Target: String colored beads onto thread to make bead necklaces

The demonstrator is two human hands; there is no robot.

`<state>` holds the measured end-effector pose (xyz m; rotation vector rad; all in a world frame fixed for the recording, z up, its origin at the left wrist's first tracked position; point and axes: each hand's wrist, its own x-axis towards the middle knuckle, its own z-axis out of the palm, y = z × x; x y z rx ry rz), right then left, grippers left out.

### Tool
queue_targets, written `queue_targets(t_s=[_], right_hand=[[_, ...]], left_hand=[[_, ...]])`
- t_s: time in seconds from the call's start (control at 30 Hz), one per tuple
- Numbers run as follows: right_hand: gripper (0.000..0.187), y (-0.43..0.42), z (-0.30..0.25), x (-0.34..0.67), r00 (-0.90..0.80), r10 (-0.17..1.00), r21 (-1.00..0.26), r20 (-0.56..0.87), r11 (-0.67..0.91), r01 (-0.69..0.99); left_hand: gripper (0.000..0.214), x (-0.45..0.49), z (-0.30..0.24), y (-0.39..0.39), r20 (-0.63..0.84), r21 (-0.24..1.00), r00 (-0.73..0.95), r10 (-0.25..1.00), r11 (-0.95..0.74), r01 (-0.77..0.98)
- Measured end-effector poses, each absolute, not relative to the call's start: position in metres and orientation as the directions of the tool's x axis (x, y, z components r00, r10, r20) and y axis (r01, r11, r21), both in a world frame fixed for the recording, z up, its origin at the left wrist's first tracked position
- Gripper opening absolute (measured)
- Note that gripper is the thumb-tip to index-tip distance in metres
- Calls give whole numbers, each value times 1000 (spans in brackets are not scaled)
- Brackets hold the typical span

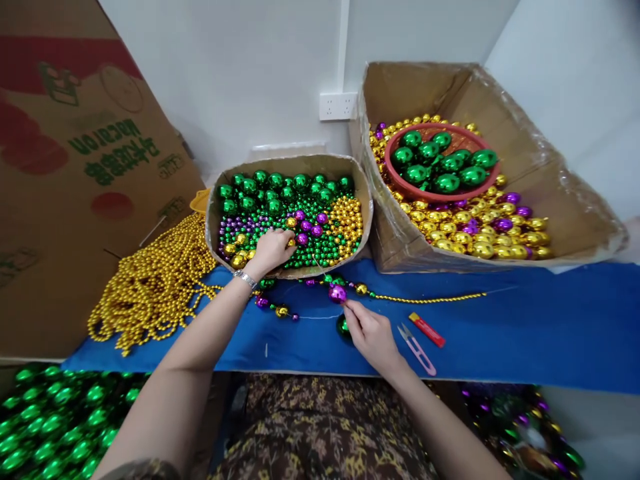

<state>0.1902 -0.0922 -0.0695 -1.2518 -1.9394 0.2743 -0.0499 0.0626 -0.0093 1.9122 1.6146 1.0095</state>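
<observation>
My left hand [271,249] reaches into a small cardboard box [213,220] of green, gold and purple beads, its fingers closed around beads near a gold one. My right hand [369,332] rests on the blue cloth [525,320], fingers pinched beside a purple bead [337,293] on a partly strung strand. A green bead [343,326] lies under that hand. The strand of mixed beads [430,299] runs right across the cloth as small gold beads.
A big cardboard box [550,193] at right holds gold and purple balls and a red bowl [395,179] of green balls. A heap of gold bead strings [150,287] lies left. Thread snips [417,348] and a red tool [427,329] lie by my right hand.
</observation>
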Motion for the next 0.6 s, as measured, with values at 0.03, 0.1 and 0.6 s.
queue_targets(t_s=[0.03,0.1,0.6], right_hand=[[26,-93,-69,191,-193,845,-559,498,484,674],[26,-94,-68,192,-190,842,-558,505,486,673],[25,-98,-62,189,-200,831,-577,519,514,635]], left_hand=[[23,-48,-7,59,243,787,25,970,-213,579],[25,-43,-1,49,180,927,-11,984,-166,337],[27,-21,12,-6,-135,844,191,972,214,-492]])
